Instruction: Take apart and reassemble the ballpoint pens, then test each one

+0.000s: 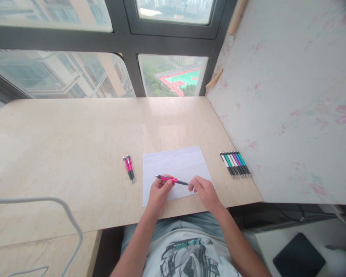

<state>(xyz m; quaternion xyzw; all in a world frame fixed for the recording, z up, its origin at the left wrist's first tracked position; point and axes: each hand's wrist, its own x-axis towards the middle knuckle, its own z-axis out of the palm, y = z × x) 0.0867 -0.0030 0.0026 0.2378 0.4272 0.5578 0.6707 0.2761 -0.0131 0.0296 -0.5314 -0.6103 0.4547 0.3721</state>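
Over the sheet of paper, my left hand (pixel 160 192) pinches a pink and black click pen (pixel 177 181) by its barrel. The pen lies almost level, with its dark grip and tip pointing right. At that tip are the curled thumb and fingers of my right hand (pixel 202 189), closed around the end; whether a small part sits between them is hidden. Beneath both hands is the white paper (pixel 173 163), with lines of handwriting along its top. Two more pink pens (pixel 128 168) lie side by side left of the paper.
Right of the paper, a row of several pens (pixel 235 164) in white, green, purple and blue lies near the flowered wall (pixel 291 115). A grey cable (pixel 66 209) loops over the desk (pixel 75 154) at left. Windows rise behind the desk; a black flat object (pixel 299 256) is at lower right.
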